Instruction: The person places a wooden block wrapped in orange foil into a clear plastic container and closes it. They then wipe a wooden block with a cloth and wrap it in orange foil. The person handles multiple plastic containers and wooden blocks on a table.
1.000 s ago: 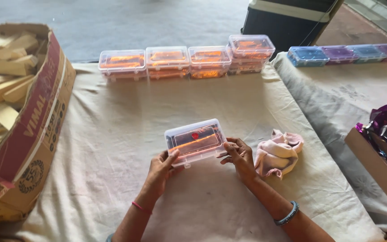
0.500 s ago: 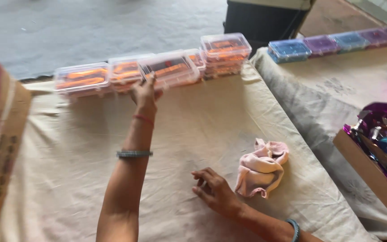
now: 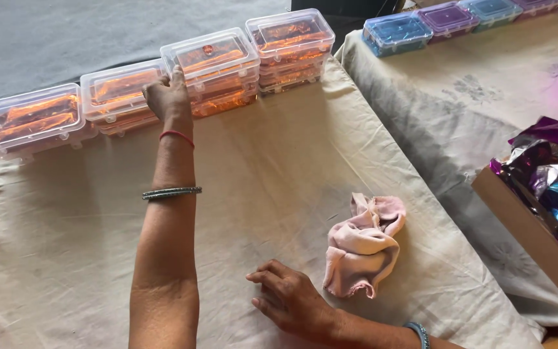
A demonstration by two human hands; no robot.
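The left hand reaches out toward eleven o'clock, its fingers curled loosely against the edge of a clear lidded box stacked on another in the row at the far side of the cloth-covered bench; I cannot tell whether it grips the box. The right hand lies open and flat on the cloth at six o'clock, holding nothing, just beside a crumpled pink rag.

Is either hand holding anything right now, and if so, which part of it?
Neither hand grips anything. The left hand rests against the near left corner of a clear plastic box with orange contents. The right hand lies flat on the cream cloth.
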